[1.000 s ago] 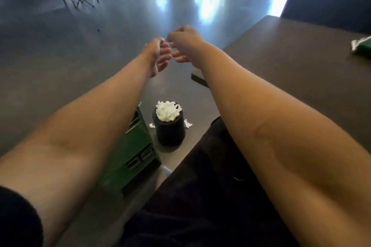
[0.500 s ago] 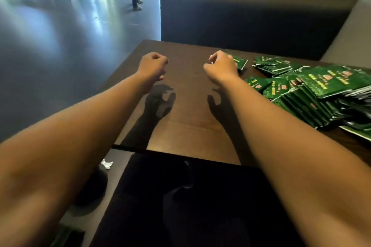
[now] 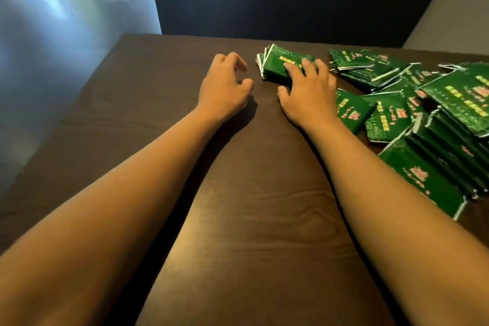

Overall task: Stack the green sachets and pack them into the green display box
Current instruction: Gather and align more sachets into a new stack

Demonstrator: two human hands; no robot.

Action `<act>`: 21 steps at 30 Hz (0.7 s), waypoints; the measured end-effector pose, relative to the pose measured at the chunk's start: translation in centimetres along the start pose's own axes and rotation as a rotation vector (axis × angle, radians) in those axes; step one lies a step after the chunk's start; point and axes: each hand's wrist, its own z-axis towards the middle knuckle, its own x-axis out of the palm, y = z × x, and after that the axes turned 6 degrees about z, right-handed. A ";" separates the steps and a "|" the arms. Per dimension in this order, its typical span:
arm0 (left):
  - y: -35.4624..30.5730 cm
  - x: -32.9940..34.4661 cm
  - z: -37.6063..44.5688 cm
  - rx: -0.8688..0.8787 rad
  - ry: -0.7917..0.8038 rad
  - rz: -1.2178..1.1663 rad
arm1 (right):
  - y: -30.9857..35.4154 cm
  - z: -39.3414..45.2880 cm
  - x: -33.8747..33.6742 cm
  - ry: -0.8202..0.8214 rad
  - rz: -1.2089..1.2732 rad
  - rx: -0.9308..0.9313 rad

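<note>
Green sachet stack [image 3: 277, 65] half-hidden under flat right hand [image 3: 308, 92]; left hand [image 3: 223, 87] loosely curled, empty.

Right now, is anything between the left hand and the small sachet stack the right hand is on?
Nothing visible. Only bare table lies between the left hand and the stack; the right hand rests on the stack's right side. The box is not in view.

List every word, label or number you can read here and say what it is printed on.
None can be read out.
Small stack of green sachets under the right hand: yellow and pink print, too blurred to read.
Loose green sachets spread over the table: rows of yellow characters and a pink mark, too blurred to read.
The left hand holds nothing with print.
</note>
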 end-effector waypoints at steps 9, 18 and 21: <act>1.9 0.9 1.7 -0.025 0.046 -0.089 | 0.8 1.1 0.8 -0.062 0.081 -0.197; 2.4 1.0 1.8 -0.007 0.038 -0.212 | 1.0 0.9 1.0 -0.041 0.116 -0.201; 2.7 0.8 1.8 0.047 0.007 -0.280 | 1.2 0.7 0.6 -0.113 0.207 -0.238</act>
